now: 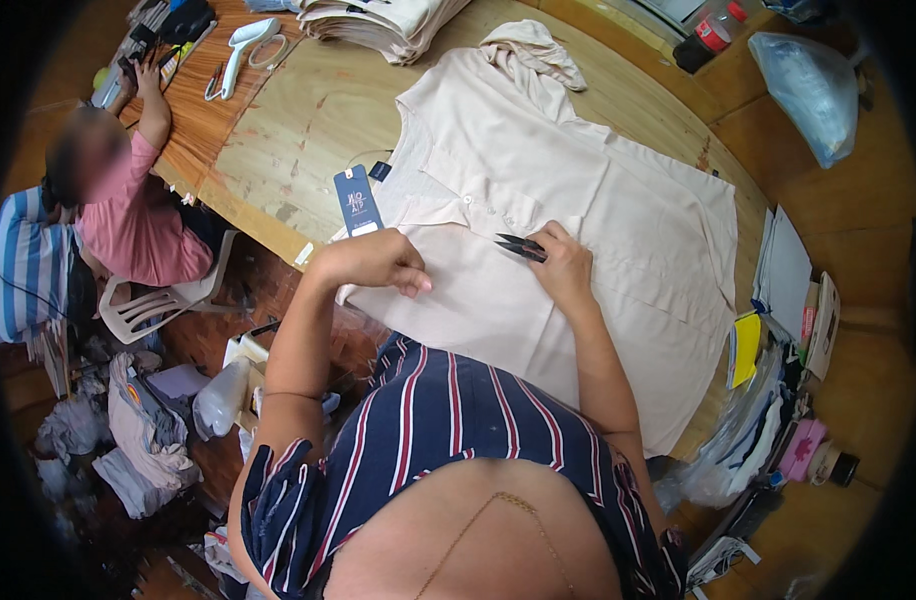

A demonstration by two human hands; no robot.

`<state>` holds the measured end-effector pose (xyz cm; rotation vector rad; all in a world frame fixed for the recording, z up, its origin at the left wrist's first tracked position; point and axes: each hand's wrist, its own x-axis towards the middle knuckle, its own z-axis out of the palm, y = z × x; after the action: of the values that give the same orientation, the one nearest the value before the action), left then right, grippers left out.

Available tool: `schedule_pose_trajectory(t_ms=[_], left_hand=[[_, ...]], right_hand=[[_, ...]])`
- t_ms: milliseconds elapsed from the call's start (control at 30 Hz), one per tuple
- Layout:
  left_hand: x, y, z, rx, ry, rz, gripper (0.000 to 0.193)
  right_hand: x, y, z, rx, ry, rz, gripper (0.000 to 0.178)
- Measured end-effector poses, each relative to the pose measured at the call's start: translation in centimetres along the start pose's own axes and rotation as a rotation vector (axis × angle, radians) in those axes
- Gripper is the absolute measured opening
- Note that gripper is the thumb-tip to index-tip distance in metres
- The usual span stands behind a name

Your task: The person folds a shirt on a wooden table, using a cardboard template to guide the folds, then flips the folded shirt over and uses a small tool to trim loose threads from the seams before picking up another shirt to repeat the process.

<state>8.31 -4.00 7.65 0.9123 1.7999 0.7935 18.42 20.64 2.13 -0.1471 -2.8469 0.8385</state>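
Note:
A pale cream buttoned shirt (658,230) lies spread across the table, its collar end toward the left and one sleeve bunched at the far side. My right hand (566,265) grips small black thread snips (521,246), their blades pointing left above the shirt near its row of buttons. Over the shirt's near left part, my left hand (378,262) is closed, with thumb and fingers curled together; whatever is between them is too small or hidden to make out. Just beyond that hand a dark blue hang tag (356,200) lies by the collar, with a small dark neck label (380,171) beside it.
A stack of folded cream garments (383,25) sits at the table's far edge. At far left are a white handheld device (246,45) and a seated person in pink (143,230). A dark drink bottle (710,38) stands far right. Bagged clothes (743,440) crowd the right side.

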Motion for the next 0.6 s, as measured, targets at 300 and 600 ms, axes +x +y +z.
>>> schedule_pose_trajectory(t_ms=[300,600], left_hand=[[7.6,-3.2,1.7,0.476,1.051,0.296,0.012],[7.9,-1.6,2.2,0.586,0.937,0.006,0.019]], right_hand=[[6.4,0.1,-0.9,0.122,0.014,0.221,0.012],[4.7,-3.5,0.4,0.429,0.075,0.107,0.021]])
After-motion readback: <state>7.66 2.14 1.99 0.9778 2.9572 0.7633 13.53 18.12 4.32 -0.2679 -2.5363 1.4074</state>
